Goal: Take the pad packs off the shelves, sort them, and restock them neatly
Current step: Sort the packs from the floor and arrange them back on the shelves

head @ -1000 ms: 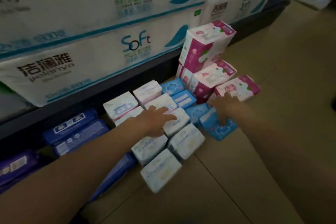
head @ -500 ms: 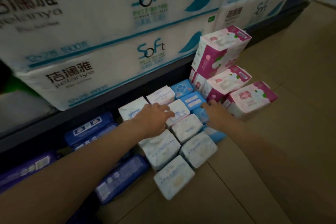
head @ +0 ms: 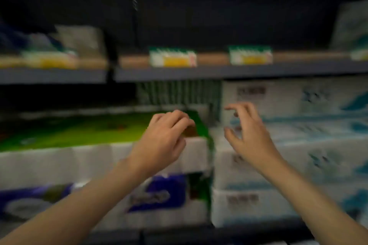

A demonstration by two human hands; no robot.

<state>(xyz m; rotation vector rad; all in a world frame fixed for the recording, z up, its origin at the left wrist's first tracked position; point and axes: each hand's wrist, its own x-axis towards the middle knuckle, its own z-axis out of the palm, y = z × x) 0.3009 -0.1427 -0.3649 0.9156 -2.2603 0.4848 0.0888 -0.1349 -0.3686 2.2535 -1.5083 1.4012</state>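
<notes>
Green-topped bulk pack (head: pixel 83 131) under left hand (head: pixel 163 141), fingers loosely curled, grip holding nothing, contact unclear in blur | right hand (head: pixel 249 135) spread, grip empty, before white bulk packs (head: pixel 298 145) | pad packs not visible | shelf edge (head: pixel 219 71) above, dark gap over packs | forearms raised.

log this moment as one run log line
left hand: empty, raised | right hand: empty, raised | facing: tissue packs | view: blurred

Packs and shelf tags blurred — nothing legible
</notes>
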